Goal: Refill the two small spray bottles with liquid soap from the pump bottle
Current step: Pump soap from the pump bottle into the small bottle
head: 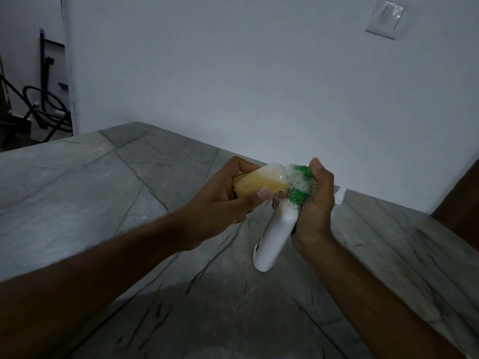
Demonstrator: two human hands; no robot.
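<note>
Two hands gripping, left hand (223, 195) half-full yellow bottle (259, 183), right hand (315, 203) foamy white bottle (274, 237)

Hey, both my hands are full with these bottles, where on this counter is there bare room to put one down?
The grey counter is bare left of your left hand, out to its far edge, and bare below your forearms too. It is tighter on the right: your right hand, the white bottle and the yellow soap bottle crowd the strip by the wall.
</note>
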